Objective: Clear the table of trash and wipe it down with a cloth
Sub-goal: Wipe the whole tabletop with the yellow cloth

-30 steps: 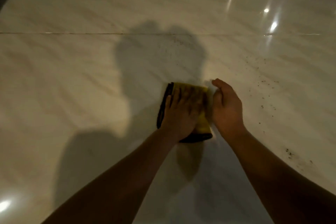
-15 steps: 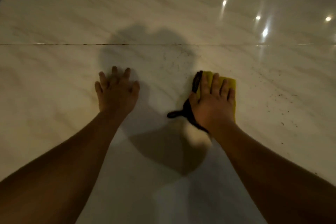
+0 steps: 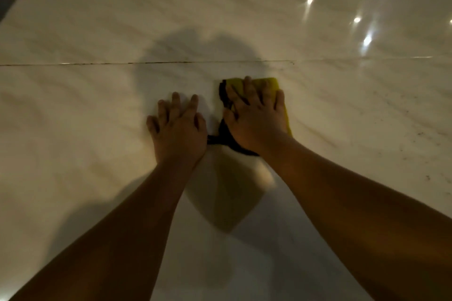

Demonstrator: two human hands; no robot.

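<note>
Cloth (image 3: 281, 85) lies flat beneath right hand (image 3: 256, 120).

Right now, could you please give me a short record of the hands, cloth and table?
Left hand: flat on the table, fingers spread
Right hand: pressing flat on the cloth
Cloth: yellow with dark edge, under the right hand
Table: pale, glossy, one seam across
Dirt: dark specks right of the cloth
</note>
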